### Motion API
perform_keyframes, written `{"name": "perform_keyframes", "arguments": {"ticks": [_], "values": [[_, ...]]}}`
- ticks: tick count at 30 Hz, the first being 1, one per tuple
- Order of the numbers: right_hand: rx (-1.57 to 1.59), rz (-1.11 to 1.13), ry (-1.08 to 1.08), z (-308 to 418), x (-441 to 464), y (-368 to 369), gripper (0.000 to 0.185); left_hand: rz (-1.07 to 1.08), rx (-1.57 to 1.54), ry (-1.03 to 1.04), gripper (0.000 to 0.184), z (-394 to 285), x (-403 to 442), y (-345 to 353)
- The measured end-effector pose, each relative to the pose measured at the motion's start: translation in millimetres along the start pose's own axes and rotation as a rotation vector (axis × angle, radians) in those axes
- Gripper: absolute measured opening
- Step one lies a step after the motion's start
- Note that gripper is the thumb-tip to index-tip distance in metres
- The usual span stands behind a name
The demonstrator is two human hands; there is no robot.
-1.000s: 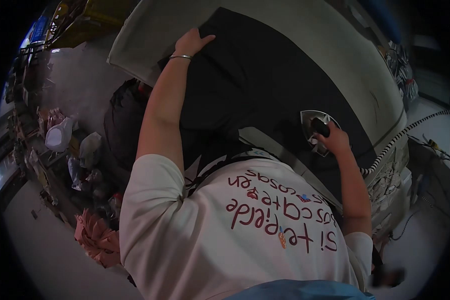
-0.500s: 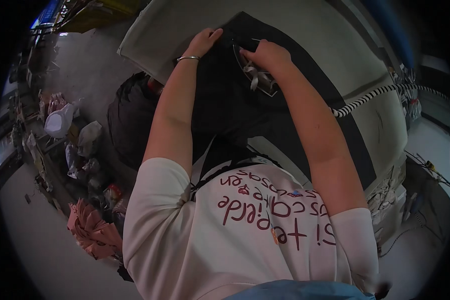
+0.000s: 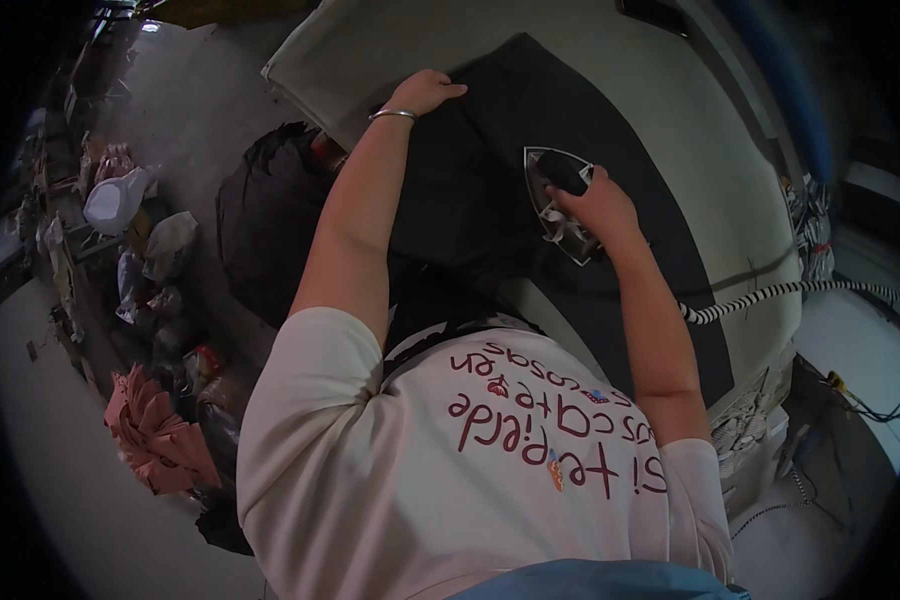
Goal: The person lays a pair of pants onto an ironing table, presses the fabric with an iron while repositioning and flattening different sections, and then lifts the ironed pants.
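My right hand (image 3: 602,208) is wrapped round the black handle of a clothes iron (image 3: 560,230). The iron lies on a dark piece of cloth (image 3: 625,160), its pointed end facing away from me. At the cloth's far left edge is my left hand (image 3: 428,93), with a bangle on the wrist. Its fingers are closed on the cloth there, the thumb pointing right; the fingertips are partly hidden. The cloth spreads over a pale ironing table (image 3: 740,190) and hangs toward my body.
A black-and-white striped cord (image 3: 740,305) runs across the table's right side. Dark fabric (image 3: 265,225) bunches off the left edge. Further left, plastic bags (image 3: 170,247) and a stack of pink pieces (image 3: 160,435) crowd a shelf. A dark flat object (image 3: 652,15) sits at the far edge.
The iron, in my right hand, has moved right and nearer to me, away from my left hand. My left hand stays by the cloth's far left edge. The view has shifted somewhat.
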State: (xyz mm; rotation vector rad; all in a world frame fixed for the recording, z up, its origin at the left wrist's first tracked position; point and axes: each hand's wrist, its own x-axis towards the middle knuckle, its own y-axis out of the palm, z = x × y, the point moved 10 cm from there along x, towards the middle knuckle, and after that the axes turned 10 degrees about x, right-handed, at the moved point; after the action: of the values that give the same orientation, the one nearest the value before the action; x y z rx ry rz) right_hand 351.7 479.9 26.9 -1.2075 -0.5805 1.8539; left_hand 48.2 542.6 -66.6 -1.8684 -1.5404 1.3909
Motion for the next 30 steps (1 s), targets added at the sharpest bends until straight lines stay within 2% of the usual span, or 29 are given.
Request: {"name": "perform_keyframes", "arguments": {"ticks": [2, 4, 8, 11, 13, 15, 16, 17, 19, 20, 22, 23, 25, 26, 28, 30], "values": [[-0.019, -0.004, 0.019, 14.6, 8.0, 2.0, 0.073, -0.078, -0.074, -0.006, 0.047, 6.2, 2.7, -7.2], [-0.026, 0.001, 0.048, 33.5, 10.6, 11.6, 0.073, 0.072, -0.137, -0.061, 0.047, 8.4, 4.0, 5.2], [-0.05, 0.043, -0.012, 99.2, 36.3, 19.4, 0.072, 0.026, -0.149, -0.007, 0.048, 8.1, 8.7, -0.1], [-0.082, 0.066, -0.042, 120.3, 60.4, 20.2, 0.073, 0.131, -0.132, 0.018, 0.049, 11.2, -8.1, -6.3], [-0.104, 0.062, -0.076, 137.9, 81.4, 14.3, 0.074, 0.061, 0.152, -0.071, 0.05, 34.1, -28.8, -31.9], [-0.132, 0.014, -0.124, 159.3, 99.8, 6.1, 0.073, 0.054, 0.213, -0.026, 0.05, 58.1, -56.2, -50.2], [-0.151, -0.015, -0.12, 170.9, 110.1, 2.8, 0.062, 0.048, 0.29, 0.028, 0.049, 66.0, -67.5, -54.2], [-0.157, -0.007, -0.12, 175.7, 127.4, 6.1, 0.062, 0.052, 0.283, 0.023, 0.049, 75.3, -76.0, -53.5], [-0.222, 0.089, -0.211, 190.1, 163.4, 23.1, 0.045, 0.129, -0.131, -0.064, 0.048, 96.6, -86.3, -41.8], [-0.223, 0.096, -0.203, 191.9, 176.0, 27.9, 0.045, 0.138, -0.134, -0.065, 0.048, 103.3, -84.3, -29.8], [-0.29, 0.078, -0.195, 195.0, 189.8, 30.4, 0.032, -0.163, -0.227, -0.046, 0.039, 114.6, -79.6, -31.0], [-0.302, 0.078, -0.198, 201.6, 185.8, 26.5, 0.032, -0.168, -0.238, -0.047, 0.039, 111.4, -81.4, -34.2], [-0.306, -0.023, -0.176, 214.4, 174.3, 10.6, 0.037, -0.166, -0.352, -0.254, 0.034, 124.8, -95.1, -34.1], [-0.314, -0.02, -0.188, 213.4, 177.8, 15.3, 0.037, -0.175, -0.36, -0.262, 0.034, 125.9, -98.2, -29.9], [-0.231, 0.155, -0.203, 205.4, 190.7, 41.0, 0.04, -0.246, -0.281, -0.224, 0.034, 128.8, -98.3, -27.4], [-0.315, 0.138, -0.273, 238.9, 148.5, 45.7, 0.04, -0.29, -0.286, -0.241, 0.032, 137.2, -106.7, -31.3]]}}
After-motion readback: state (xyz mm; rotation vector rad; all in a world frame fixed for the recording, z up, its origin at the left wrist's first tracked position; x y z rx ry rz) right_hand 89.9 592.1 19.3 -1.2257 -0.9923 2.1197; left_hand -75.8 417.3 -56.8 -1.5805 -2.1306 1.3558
